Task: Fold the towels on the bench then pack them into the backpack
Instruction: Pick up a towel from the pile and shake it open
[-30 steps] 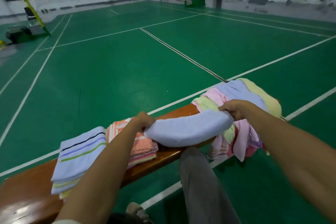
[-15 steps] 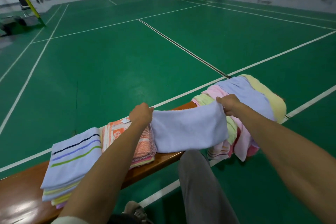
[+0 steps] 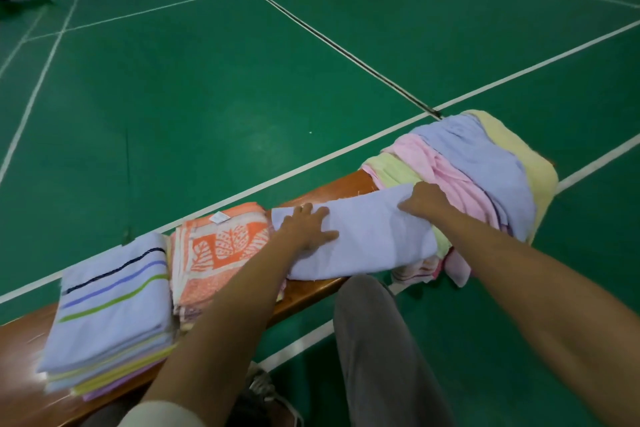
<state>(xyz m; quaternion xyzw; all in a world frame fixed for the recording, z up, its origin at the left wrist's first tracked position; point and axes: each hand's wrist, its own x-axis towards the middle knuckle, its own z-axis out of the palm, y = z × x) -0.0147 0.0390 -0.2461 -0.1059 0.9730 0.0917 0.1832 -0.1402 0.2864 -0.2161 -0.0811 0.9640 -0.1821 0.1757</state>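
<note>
Left to right along the table (image 3: pixel 311 302): a striped folded stack (image 3: pixel 110 302), an orange leaf-patterned folded stack (image 3: pixel 221 250), the pale lilac towel (image 3: pixel 374 236) in hand, and a loose heap of unfolded towels (image 3: pixel 478 170) at the far right. The lilac towel is laid flat across the table, its right end lapping onto the heap. The left hand (image 3: pixel 306 227) is pressed on its left end with fingers spread and nearly straight; nothing is gripped. The right hand (image 3: pixel 424 199) is rested on the upper right edge, and whether its fingers pinch the cloth cannot be told. The towel is judged light, limp and non-slippery; it is best taken by corners or a folded edge. The table is narrow, glossy wood, so overhang is likely. Beyond lies a green court floor (image 3: pixel 242 80) with white lines. No backpack is shown.
</note>
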